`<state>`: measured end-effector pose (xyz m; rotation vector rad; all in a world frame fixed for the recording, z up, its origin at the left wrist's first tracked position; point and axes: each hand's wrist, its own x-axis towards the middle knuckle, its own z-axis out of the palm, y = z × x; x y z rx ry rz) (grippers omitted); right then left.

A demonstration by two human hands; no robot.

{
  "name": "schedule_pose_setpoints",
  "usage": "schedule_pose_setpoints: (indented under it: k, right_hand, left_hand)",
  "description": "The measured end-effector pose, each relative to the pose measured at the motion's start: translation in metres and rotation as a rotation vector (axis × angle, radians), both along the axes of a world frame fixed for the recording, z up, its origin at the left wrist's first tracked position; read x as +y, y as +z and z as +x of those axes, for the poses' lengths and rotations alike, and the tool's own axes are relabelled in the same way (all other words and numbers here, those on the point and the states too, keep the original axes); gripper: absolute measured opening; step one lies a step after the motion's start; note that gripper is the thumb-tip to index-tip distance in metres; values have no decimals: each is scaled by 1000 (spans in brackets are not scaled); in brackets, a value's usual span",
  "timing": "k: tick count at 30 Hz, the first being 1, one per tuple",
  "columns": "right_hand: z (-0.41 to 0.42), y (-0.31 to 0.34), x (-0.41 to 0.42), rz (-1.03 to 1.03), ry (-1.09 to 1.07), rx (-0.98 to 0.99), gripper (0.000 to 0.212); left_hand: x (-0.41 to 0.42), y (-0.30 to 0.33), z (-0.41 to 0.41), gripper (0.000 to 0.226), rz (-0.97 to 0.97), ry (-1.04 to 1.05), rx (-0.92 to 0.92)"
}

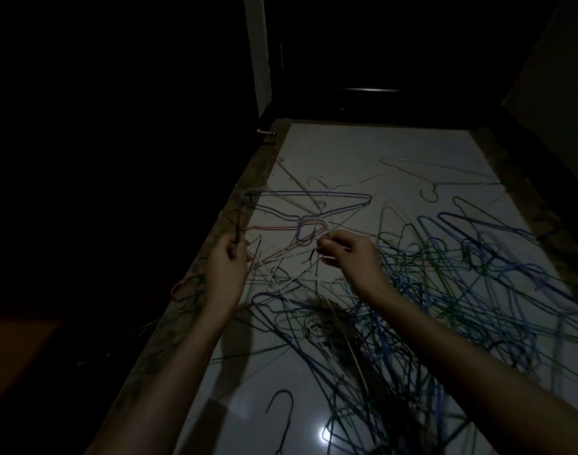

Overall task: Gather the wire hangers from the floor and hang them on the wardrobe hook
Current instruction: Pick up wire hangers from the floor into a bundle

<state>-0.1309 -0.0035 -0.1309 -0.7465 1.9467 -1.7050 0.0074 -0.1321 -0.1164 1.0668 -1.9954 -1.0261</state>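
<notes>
Several wire hangers lie tangled on a pale glossy floor (346,152), in blue, green, white and orange. The thickest heap of hangers (445,290) spreads to the right. My left hand (227,267) is closed around a bunch of hangers (300,208) lifted above the floor at the left edge. My right hand (350,254) pinches a thin white hanger wire (340,323) near the middle of that bunch. The room is very dark, and no wardrobe hook can be made out.
A dark wardrobe or door fills the left side, with a small metal knob (266,133) near the floor's far corner. A pale upright panel (258,50) stands behind it. A brown patterned border (215,231) edges the floor. A single dark hanger (281,408) lies near me.
</notes>
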Motion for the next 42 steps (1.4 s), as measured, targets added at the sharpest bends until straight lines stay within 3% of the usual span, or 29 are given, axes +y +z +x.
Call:
schedule_pose_setpoints:
  k: [4, 7, 12, 17, 19, 22, 25, 30, 34, 36, 42]
  right_hand:
    - [-2, -15, -6, 136, 5, 77, 18]
    - [-1, -30, -8, 171, 33, -12, 10]
    - [-1, -37, -13, 155, 81, -170, 22]
    - [13, -49, -24, 251, 200, -64, 10]
    - [21, -46, -30, 208, 213, -123, 16]
    - [28, -34, -43, 5, 153, -397, 19]
    - [33, -25, -54, -114, 117, -489, 14]
    - [13, -2, -49, -223, -29, -434, 18]
    - [-10, 10, -20, -160, -115, -298, 13]
    - [-14, 15, -3, -140, -121, -255, 7]
    - [-16, 27, 55, -53, -68, -81, 6]
  left_hand:
    - [-7, -7, 12, 16, 20, 53, 3]
    - [-7, -12, 16, 11, 71, 86, 10]
    - [-14, -25, 20, 25, 84, 81, 7]
    - [-14, -21, 26, 9, 101, 100, 72]
    - [-17, -20, 32, 9, 72, 100, 81]
    - [-24, -18, 41, 12, 22, 138, 115]
    - [-30, -9, 43, 16, 21, 173, 154]
    - [-31, 7, 44, 18, -35, 187, 158]
    - [-25, 16, 31, 16, -44, 170, 213]
    - [-17, 17, 17, 14, 32, 99, 245]
    - [41, 23, -31, 18, 711, -242, 435]
